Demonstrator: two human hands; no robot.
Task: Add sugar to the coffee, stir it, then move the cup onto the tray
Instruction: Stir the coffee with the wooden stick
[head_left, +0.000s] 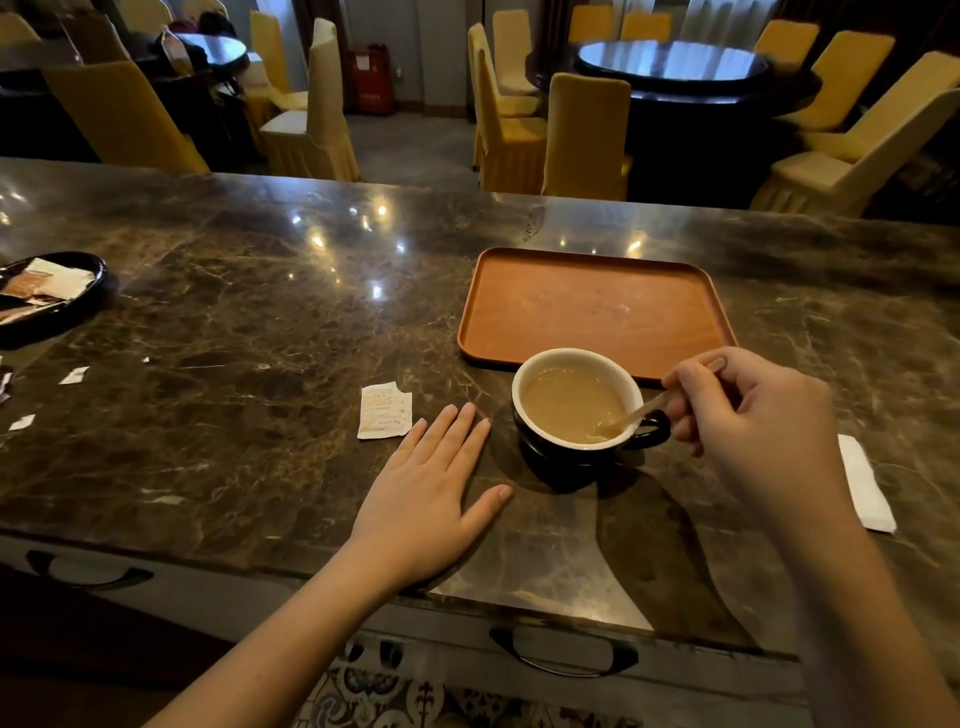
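A dark cup (566, 457) with a white inside holds milky coffee and stands on the marble counter just in front of the orange tray (597, 306), which has nothing on it. My right hand (753, 415) pinches a wooden stir stick (636, 413) whose lower end dips into the coffee near the cup's handle. My left hand (431, 483) lies flat on the counter to the left of the cup, fingers spread, holding nothing. A torn white sugar packet (383, 410) lies just beyond my left fingertips.
A black dish (78, 296) with several packets sits at the far left. Small paper scraps (74, 375) lie on the counter's left side. A folded white napkin (865, 483) rests at the right. Drawer handles (563, 657) show below the counter's near edge; yellow-covered chairs stand beyond.
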